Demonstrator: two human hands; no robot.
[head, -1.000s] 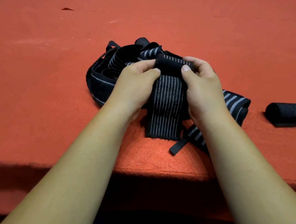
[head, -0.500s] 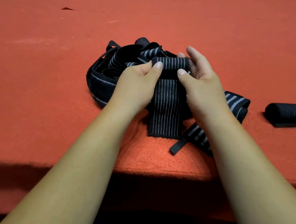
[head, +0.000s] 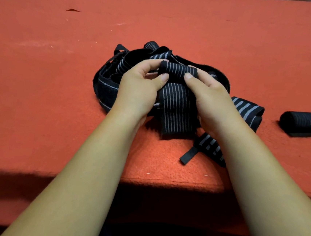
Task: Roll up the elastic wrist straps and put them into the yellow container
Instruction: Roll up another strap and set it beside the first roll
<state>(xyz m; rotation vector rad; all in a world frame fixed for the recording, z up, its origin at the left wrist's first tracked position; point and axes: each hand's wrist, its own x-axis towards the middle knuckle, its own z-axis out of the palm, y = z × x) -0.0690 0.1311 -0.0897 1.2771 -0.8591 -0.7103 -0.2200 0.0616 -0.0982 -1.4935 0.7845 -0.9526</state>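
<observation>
- The fingers (head: 164, 78) of the left hand (head: 140, 91) pinch the left end of a small roll (head: 178, 70), with the thumb in front.
- The fingers of the right hand (head: 210, 96) pinch the right end of the roll the same way.
- The roll is the top part of a black strap (head: 174, 110) with thin pale lines.
- The rest of the strap runs flat between the two hands, and its end lies on the red worktop (head: 39, 97).
- Behind the hands is a pile (head: 108, 83) of loose black straps.
- Far off to the right, a rolled strap (head: 302, 120) lies alone on the worktop.
</observation>
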